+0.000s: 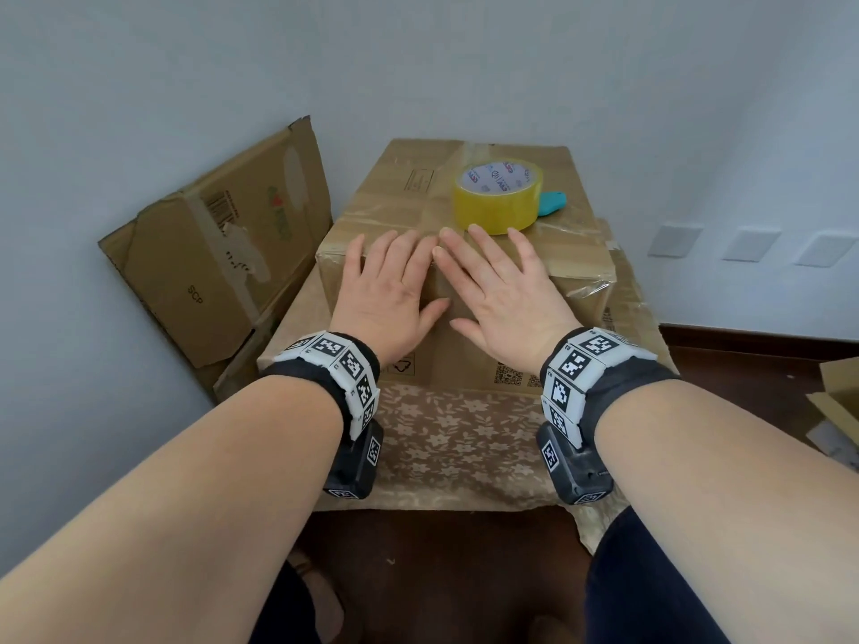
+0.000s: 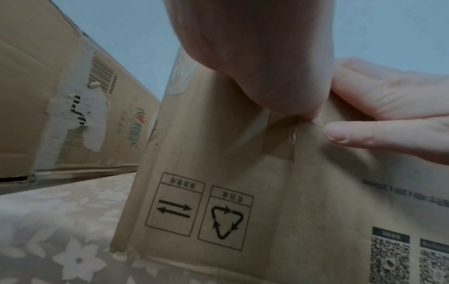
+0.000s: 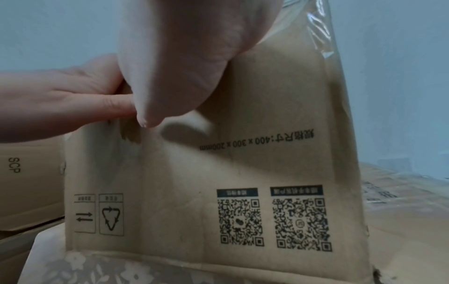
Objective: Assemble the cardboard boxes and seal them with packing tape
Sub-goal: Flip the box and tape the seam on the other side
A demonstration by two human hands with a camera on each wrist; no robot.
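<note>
A closed cardboard box point(image 1: 399, 197) stands on a table with a floral cloth point(image 1: 455, 439); clear tape runs over its top and down its near face point(image 2: 218, 173). My left hand point(image 1: 395, 281) and right hand point(image 1: 497, 281) lie flat side by side with straight fingers over the box's near top edge, pressing on the tape at the middle seam. In the wrist views the thumbs rest on the near face point(image 3: 243, 163), close to each other. A yellow packing tape roll point(image 1: 498, 197) sits on the box top just beyond my right fingertips, with a teal cutter point(image 1: 553, 204) behind it.
A flattened cardboard box point(image 1: 223, 253) leans against the wall to the left of the table. More cardboard point(image 1: 841, 392) lies on the dark floor at the right edge. The wall stands close behind the box. My legs are below the table's front edge.
</note>
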